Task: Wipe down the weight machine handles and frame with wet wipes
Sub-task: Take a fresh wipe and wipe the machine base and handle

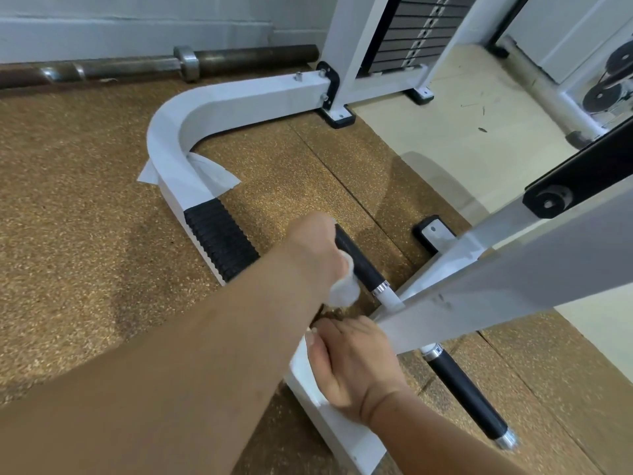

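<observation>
The left hand (pixel 317 248) rubs a bunched wet wipe (pixel 344 291) along the black handle grip (pixel 359 262); the right hand (pixel 349 365), at six o'clock, grips the white frame (pixel 342 430). Next likely the other grip.

This is a gym. A white steel weight machine frame (pixel 219 97) stands on speckled rubber flooring (pixel 68 200), with a stack of dark weight plates (pixel 414 32) between its uprights. A long barbell (pixel 154 65) lies along the wall, and round plates (pixel 613 80) sit on a rack at the right edge.
</observation>
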The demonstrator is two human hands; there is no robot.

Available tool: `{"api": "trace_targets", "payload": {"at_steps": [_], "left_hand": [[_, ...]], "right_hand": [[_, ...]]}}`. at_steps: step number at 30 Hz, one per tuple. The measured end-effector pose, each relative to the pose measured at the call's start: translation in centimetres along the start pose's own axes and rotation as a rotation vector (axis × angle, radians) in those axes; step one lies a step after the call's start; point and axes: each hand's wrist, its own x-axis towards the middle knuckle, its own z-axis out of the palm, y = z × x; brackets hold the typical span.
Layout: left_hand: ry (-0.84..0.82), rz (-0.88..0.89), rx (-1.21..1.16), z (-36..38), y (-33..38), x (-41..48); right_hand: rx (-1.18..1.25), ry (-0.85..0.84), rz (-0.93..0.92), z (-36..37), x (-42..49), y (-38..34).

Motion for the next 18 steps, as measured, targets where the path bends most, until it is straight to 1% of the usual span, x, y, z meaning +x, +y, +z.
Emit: {"api": "trace_targets", "payload": {"at_steps": [1,2,4,5,6,7,8,9,10,11,12,13,14,15,16,17,18], "left_hand": [[0.055,0.068,0.092,-1.2,0.3,-0.1],[0.094,0.123,0.117,-1.9,0.3,0.5],[0.15,0.135,-0.029,-2.9,1.0,0.6],[0.21,0.219,0.07,-2.9,1.4,0.1],[0.26,0.341,0.084,-2.6,1.7,-0.5],[0.281,0.414,0.071,-2.1,1.7,-0.6],[0.22,0.533,0.167,-1.2,1.4,-1.0],[0.223,0.682,0.343,0.1,0.6,-1.3],[0.142,0.884,0.583,1.5,-1.5,-0.8],[0.027,0.9,0.592,2.1,-2.7,0.0],[-0.064,0.869,0.589,2.2,-3.7,0.5],[-0.118,0.891,0.579,2.0,-4.5,1.3],[-0.186,0.839,0.581,1.1,-4.9,1.2],[-0.232,0.851,0.549,0.7,-5.7,1.5],[-0.225,0.926,0.59,0.5,-6.4,1.6],[-0.19,0.939,0.572,0.6,-7.0,2.3],[-0.104,0.935,0.6,0.3,-7.2,2.5]], "right_hand": [[-0.011,-0.005,0.007,-0.1,0.0,0.0],[-0.015,-0.011,0.013,0.0,-0.1,0.0],[-0.006,-0.036,0.019,-0.2,-0.1,0.0],[0.001,-0.04,0.018,-0.2,0.0,-0.1],[0.007,-0.037,0.013,-0.1,0.0,0.0],[0.008,-0.033,0.012,-0.1,-0.1,-0.1],[0.004,-0.027,0.017,-0.1,0.0,-0.2],[-0.004,-0.018,0.02,-0.1,0.1,-0.2],[-0.019,-0.003,0.016,0.0,0.0,-0.1],[-0.031,0.019,0.004,0.1,-0.1,0.0],[-0.03,0.02,-0.008,0.1,-0.2,0.0],[-0.023,0.017,-0.012,0.0,-0.2,-0.1],[-0.009,0.016,-0.008,0.1,-0.1,0.0],[0.006,0.012,0.0,0.1,-0.1,0.0],[0.008,0.005,0.007,0.0,0.0,-0.1],[0.004,0.013,0.009,0.0,-0.1,-0.1],[0.004,0.015,0.001,0.1,-0.2,-0.1]]}}
